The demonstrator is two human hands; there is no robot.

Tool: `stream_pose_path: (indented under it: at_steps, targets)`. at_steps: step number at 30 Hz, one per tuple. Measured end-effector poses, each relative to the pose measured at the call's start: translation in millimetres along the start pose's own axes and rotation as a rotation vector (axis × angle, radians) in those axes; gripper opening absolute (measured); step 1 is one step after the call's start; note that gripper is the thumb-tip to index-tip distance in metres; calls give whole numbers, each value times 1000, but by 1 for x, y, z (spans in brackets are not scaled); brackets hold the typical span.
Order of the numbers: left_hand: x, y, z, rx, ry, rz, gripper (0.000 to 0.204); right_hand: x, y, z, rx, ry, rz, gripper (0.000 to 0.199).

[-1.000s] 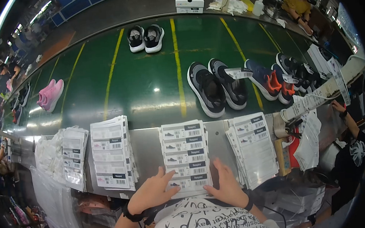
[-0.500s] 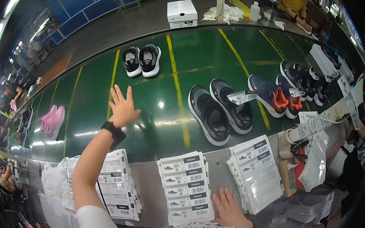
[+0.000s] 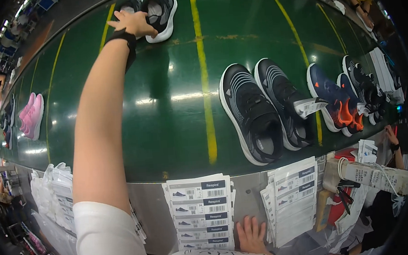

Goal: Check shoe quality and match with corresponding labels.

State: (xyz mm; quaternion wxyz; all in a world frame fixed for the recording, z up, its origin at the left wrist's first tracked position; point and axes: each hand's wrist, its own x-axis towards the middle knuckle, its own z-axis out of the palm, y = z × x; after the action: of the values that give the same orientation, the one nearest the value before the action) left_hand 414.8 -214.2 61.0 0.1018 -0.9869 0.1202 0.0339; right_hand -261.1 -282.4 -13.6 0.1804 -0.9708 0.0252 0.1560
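At the far side of the green conveyor belt (image 3: 174,115), my left hand (image 3: 132,24) reaches over a pair of black sneakers with white soles. Its fingers are spread, and the hand covers part of the left sneaker (image 3: 132,3). The thumb side overlaps the right sneaker (image 3: 160,16); whether it touches either one I cannot tell. My right hand (image 3: 251,234) lies with fingers apart on the metal ledge (image 3: 245,196), holding nothing. It rests between a stack of printed label sheets (image 3: 201,214) and another stack of label sheets (image 3: 291,202).
Black sneakers with grey stripes (image 3: 253,119), one bearing a tag (image 3: 310,106), stand right of centre. Beyond are navy-and-orange sneakers (image 3: 328,98). Pink shoes (image 3: 32,117) are at far left. White tissue and plastic (image 3: 51,192) lie front left. Another person's hand (image 3: 391,135) shows at right.
My left arm has stretched forward, bringing the hand from bare belt to the far black sneakers. My right hand stays on the ledge. The whole view has shifted, putting the white box out of sight.
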Motion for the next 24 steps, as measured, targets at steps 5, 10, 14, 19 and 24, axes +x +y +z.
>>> stream_pose_path:
  at_steps: [5, 10, 14, 19, 24]
  targets:
    - [-1, -6, 33, -242, 264, 47, 75, 6, 1, -4, -286, 72, -45, 48]
    - [-50, -4, 53, -281, 414, 83, 54, 11, -1, -20, -228, 36, -88, 77]
    - [-97, -39, 6, -422, -38, 330, 68, 14, -5, -37, 250, -114, -44, 95]
    - [-223, -52, -67, -895, -338, 440, 51, 12, -4, -53, 295, -147, -67, 103]
    - [-415, -59, -80, -677, -49, 758, 54, 7, -10, -84, 665, 41, -114, 98]
